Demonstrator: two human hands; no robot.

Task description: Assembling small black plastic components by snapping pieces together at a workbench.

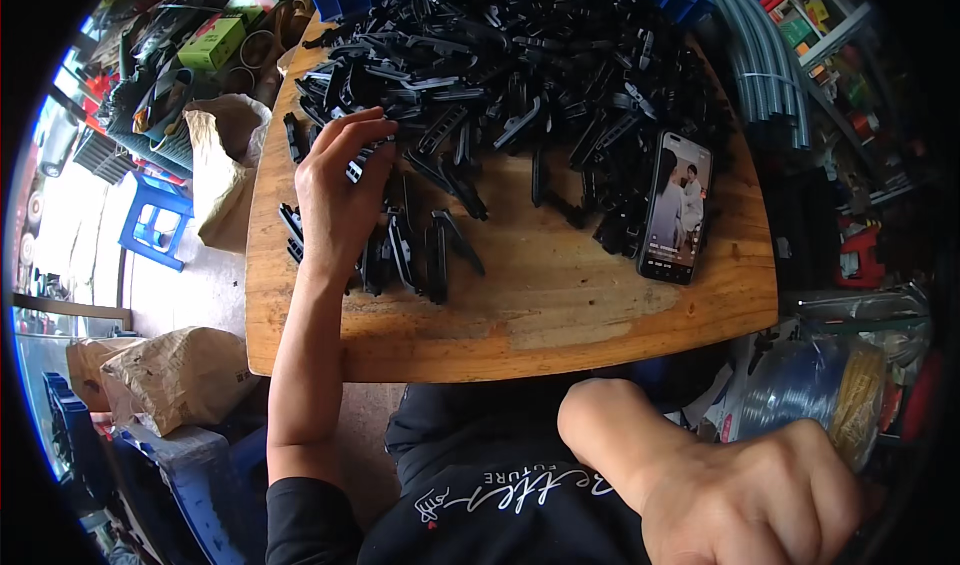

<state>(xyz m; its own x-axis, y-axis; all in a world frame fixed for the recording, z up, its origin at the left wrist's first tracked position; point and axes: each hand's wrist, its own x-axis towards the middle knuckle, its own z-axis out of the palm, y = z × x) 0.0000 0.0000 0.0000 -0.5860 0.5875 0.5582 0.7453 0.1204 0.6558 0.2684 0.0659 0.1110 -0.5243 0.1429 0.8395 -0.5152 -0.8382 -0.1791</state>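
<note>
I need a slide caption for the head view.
Left hand among black parts on a wooden table, a phone at right.

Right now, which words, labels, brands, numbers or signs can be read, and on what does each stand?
Wording is not copied here.
Black shirt: large white lettering, legible in part.
Phone screen: lines too small to read.
Green box: marks too small to read.

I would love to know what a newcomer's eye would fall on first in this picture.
Probably the large heap of black parts spread over the far side of the wooden table. Next might come the lit phone at the table's right, then the right hand, looming large at the picture's lower right.
</note>
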